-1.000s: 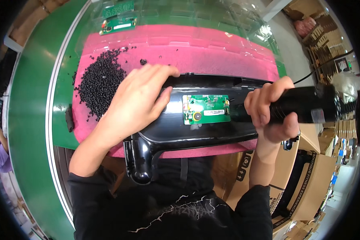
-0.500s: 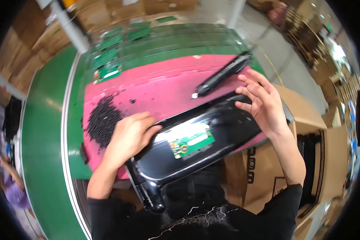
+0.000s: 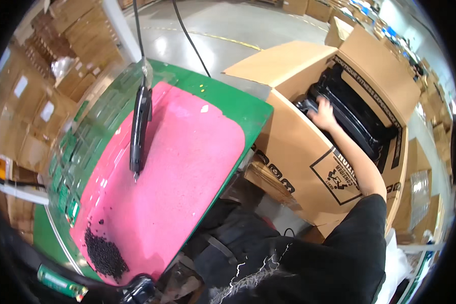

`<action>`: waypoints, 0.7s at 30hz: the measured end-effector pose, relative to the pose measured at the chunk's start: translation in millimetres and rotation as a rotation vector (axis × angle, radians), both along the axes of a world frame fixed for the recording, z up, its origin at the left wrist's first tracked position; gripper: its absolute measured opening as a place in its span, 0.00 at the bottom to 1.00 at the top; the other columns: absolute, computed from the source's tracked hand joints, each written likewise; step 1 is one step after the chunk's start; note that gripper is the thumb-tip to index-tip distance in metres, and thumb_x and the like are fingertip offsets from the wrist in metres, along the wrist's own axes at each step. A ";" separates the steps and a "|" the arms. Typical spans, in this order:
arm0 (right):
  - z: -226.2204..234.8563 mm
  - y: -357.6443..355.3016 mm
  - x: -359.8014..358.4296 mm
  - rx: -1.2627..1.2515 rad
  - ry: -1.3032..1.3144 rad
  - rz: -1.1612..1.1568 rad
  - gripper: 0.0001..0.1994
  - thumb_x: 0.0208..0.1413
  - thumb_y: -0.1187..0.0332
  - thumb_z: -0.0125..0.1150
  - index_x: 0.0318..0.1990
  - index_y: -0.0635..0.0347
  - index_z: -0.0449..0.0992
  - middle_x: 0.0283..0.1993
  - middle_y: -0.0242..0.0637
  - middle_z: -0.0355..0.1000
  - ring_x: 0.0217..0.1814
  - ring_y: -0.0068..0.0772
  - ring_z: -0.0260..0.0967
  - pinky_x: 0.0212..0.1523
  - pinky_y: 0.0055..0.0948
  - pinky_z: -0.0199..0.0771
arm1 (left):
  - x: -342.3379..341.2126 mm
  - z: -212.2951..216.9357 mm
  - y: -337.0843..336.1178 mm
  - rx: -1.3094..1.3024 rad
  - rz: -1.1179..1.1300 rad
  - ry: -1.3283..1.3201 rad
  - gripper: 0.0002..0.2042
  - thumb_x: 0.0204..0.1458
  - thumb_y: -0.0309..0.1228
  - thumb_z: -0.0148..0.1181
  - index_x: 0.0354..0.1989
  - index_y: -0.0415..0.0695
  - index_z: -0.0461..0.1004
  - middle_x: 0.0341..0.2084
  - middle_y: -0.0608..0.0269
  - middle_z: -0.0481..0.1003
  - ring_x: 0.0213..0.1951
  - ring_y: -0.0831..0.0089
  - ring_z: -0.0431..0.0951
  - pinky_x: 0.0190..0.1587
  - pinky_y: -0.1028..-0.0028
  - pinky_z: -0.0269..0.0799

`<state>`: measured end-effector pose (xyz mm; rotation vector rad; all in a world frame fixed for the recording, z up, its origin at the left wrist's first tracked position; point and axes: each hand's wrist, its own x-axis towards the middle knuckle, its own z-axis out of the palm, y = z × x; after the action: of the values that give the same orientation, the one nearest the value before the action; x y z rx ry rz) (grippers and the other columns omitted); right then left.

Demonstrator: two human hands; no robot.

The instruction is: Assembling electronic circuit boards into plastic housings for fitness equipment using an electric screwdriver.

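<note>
My right hand (image 3: 323, 116) reaches into an open cardboard carton (image 3: 301, 152) on the right. Its fingers are apart, over the near edge of a shiny black plastic housing (image 3: 349, 111) inside; whether they touch it I cannot tell. At the lower left rim is another black housing (image 3: 20, 258), with a green circuit board (image 3: 61, 283) on it. It is partly cut off, and my left hand does not show. A black electric screwdriver (image 3: 139, 131) hangs by its cord above the pink mat (image 3: 187, 147).
A pile of small black screws (image 3: 105, 256) lies on the mat's near left part. Clear plastic trays (image 3: 93, 116) with green boards line the far left edge of the green table (image 3: 243, 104). Stacked cartons (image 3: 81, 45) stand behind. Two cables (image 3: 187, 35) hang at the top.
The view has swung to the right. My right hand has gone from above the housing into the carton. The housing with the board has shifted to the lower left, and my left hand has left view.
</note>
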<state>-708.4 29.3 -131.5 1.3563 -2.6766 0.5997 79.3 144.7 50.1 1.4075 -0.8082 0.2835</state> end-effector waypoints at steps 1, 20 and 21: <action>-38.1 23.2 -22.2 0.375 -0.115 -0.204 0.39 0.47 0.48 0.62 0.63 0.59 0.56 0.70 0.56 0.40 0.71 0.63 0.39 0.64 0.62 0.48 | 1.7 -0.3 -5.9 -0.069 -0.136 0.213 0.16 0.51 0.32 0.62 0.47 0.39 0.75 0.38 0.58 0.75 0.38 0.66 0.74 0.40 0.70 0.68; -38.5 22.7 16.3 0.793 0.182 -0.031 0.22 0.58 0.62 0.50 0.56 0.65 0.66 0.54 0.49 0.70 0.45 0.55 0.75 0.40 0.51 0.78 | 171.9 -89.9 67.4 -0.434 -0.112 0.478 0.16 0.53 0.33 0.63 0.44 0.35 0.74 0.36 0.51 0.76 0.41 0.62 0.75 0.43 0.67 0.74; -14.5 26.6 15.5 0.762 0.127 0.062 0.17 0.56 0.64 0.52 0.50 0.63 0.74 0.49 0.47 0.74 0.44 0.50 0.77 0.42 0.44 0.78 | 147.2 -73.8 69.1 -0.458 -0.441 0.665 0.17 0.52 0.34 0.64 0.45 0.35 0.74 0.36 0.49 0.76 0.42 0.60 0.75 0.45 0.65 0.74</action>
<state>-692.9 55.9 -146.0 1.5340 -2.8658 -0.5622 226.5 213.8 -23.7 0.7793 -0.4362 -0.3178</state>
